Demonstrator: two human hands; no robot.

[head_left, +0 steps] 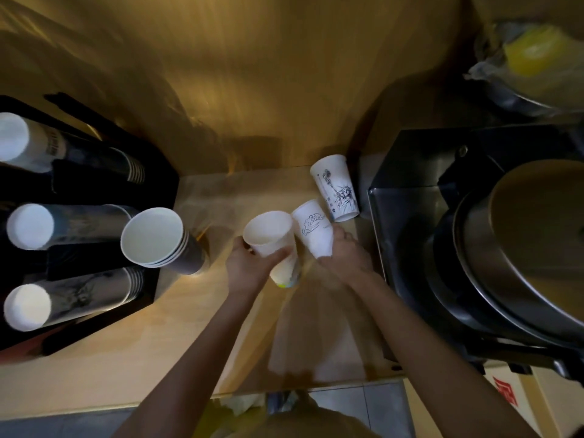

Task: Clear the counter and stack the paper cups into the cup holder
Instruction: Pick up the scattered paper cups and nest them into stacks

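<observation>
The left hand (249,263) is wrapping its grip around an upright white paper cup (271,238), while the right hand (346,257) is clutching a tilted cloud-printed cup (314,227) above the surface (196,314).

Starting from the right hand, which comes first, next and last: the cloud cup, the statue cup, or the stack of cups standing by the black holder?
1. Cloud cup: held in the right hand.
2. Statue cup: just beyond, by the black machine.
3. Stack of cups: far left, beside the cup holder.
</observation>
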